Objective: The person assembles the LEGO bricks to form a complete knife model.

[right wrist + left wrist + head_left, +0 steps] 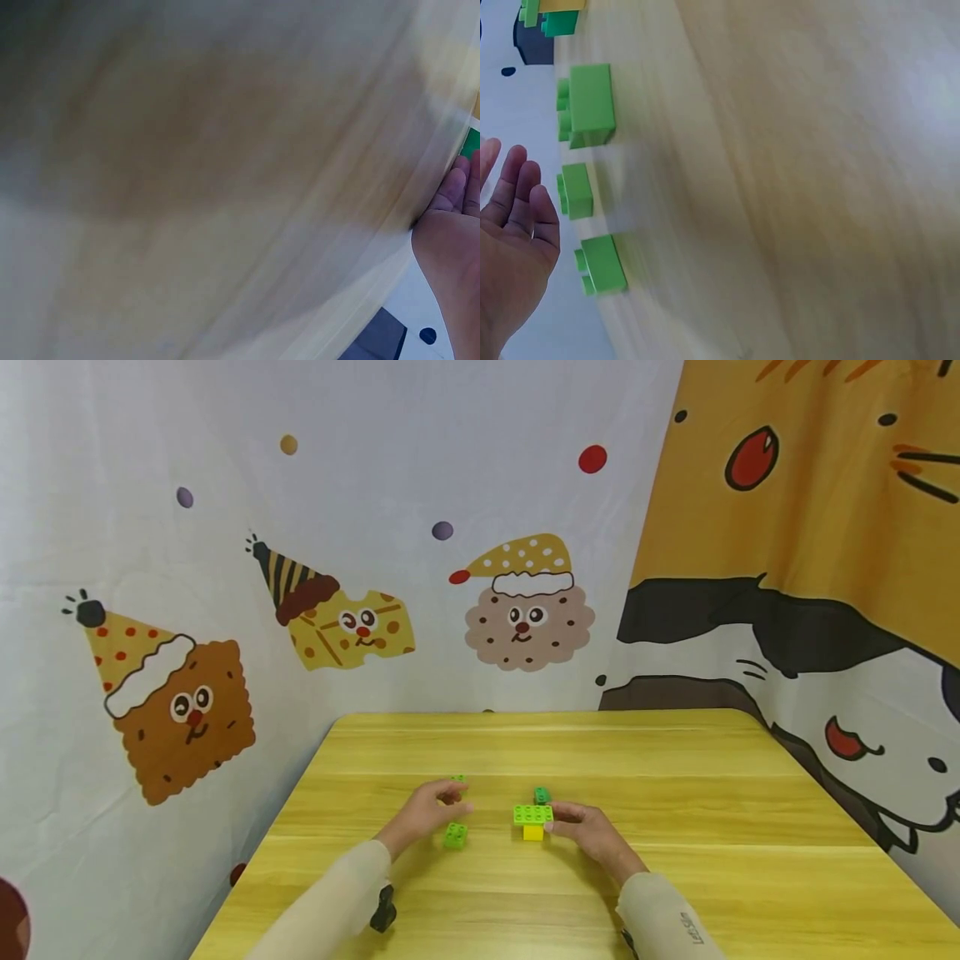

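Observation:
A long light green toy brick (533,815) sits on top of a yellow brick (533,832). My right hand (590,832) pinches the long brick's right end between thumb and fingers; the right wrist view catches only part of that hand (454,210). Just behind this stack is a dark green brick (542,795). To the left, my left hand (427,812) hovers with fingers loosely extended and nothing in them. Near its thumb lies a light green brick (455,836), and another (458,779) is partly hidden behind its fingers. Three light green bricks, one of them larger (592,105), line up beside the left hand (517,240) in the left wrist view.
All the bricks are on a wooden table (675,777), whose far edge meets a hanging cloth (420,460) printed with cartoon figures. A black strap piece (383,908) is at the left wrist.

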`<act>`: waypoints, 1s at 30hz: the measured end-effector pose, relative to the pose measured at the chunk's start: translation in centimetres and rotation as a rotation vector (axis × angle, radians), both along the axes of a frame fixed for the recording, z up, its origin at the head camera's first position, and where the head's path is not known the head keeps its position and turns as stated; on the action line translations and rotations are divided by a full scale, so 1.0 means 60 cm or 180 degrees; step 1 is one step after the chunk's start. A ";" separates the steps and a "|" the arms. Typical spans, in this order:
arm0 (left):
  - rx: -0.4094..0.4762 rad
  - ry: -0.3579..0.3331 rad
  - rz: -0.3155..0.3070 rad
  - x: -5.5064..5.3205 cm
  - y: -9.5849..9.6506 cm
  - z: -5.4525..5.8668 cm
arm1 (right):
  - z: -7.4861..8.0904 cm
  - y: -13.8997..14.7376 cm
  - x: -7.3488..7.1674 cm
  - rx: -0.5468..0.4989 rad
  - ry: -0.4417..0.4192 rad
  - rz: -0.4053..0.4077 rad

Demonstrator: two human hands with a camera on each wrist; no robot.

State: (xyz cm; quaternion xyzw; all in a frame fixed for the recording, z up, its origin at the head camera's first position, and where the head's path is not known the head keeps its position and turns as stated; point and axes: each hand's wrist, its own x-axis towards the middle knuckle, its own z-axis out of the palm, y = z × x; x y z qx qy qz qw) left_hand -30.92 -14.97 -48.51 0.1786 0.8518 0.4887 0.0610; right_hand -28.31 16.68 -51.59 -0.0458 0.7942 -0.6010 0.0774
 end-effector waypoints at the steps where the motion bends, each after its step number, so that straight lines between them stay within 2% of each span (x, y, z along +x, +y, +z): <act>1: -0.0003 0.0000 0.0006 0.000 -0.002 -0.001 | 0.000 0.000 0.000 0.0011 0.0005 -0.0004; 11: -0.0093 -0.0090 0.0121 0.008 -0.027 -0.015 | 0.002 0.000 0.002 0.0025 -0.0008 -0.0035; 20: -0.0071 -0.0234 0.0087 0.016 -0.035 -0.024 | 0.000 0.003 0.002 -0.0019 -0.0053 0.0024; 30: -0.0106 -0.0370 0.0046 0.017 -0.042 -0.033 | 0.000 0.003 0.001 -0.0025 -0.0024 -0.0003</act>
